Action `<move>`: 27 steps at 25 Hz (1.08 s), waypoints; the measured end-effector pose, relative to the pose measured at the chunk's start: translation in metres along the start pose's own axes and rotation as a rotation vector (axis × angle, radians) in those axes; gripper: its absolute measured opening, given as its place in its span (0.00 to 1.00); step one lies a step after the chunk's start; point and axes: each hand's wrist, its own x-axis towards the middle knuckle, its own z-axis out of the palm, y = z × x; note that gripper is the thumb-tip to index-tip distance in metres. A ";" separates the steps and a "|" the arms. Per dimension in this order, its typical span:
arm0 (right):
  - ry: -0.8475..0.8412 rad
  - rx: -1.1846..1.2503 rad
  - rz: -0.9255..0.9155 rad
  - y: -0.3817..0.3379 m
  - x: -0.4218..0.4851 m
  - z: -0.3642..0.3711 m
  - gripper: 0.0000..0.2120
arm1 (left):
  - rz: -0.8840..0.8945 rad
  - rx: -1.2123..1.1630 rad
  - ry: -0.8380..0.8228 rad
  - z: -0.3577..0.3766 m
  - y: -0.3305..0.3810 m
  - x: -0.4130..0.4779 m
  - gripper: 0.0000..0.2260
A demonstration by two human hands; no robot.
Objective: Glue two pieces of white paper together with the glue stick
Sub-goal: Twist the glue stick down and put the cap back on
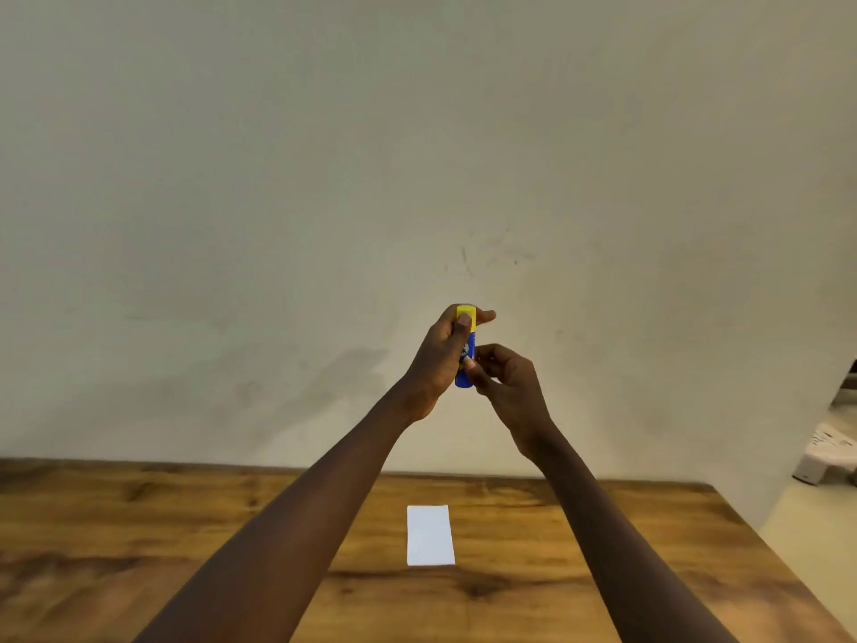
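A blue glue stick (467, 350) with a yellow cap is held upright in the air in front of the wall, well above the table. My left hand (438, 359) grips its upper part, thumb on the yellow cap. My right hand (503, 380) pinches the blue lower body with its fingertips. A white rectangular piece of paper (430, 535) lies flat on the wooden table (139, 526), below and between my forearms. Whether it is one sheet or two stacked I cannot tell.
A plain pale wall rises behind the table's far edge. The table's right edge runs diagonally at the right, with light floor beyond it. A white plastic stool (828, 452) stands on that floor at the far right.
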 end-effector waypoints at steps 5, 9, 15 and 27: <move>-0.043 -0.181 0.009 0.035 -0.004 -0.010 0.13 | -0.071 0.008 -0.026 0.016 -0.036 -0.011 0.17; 0.039 -0.298 0.056 0.090 -0.012 -0.020 0.14 | -0.207 0.041 0.040 0.029 -0.087 -0.014 0.18; 0.142 -0.389 0.240 0.187 -0.021 -0.032 0.12 | -0.443 0.175 0.153 0.005 -0.189 -0.034 0.17; 0.303 -0.482 0.437 0.304 -0.028 -0.033 0.14 | -0.599 0.699 0.077 -0.042 -0.326 -0.102 0.17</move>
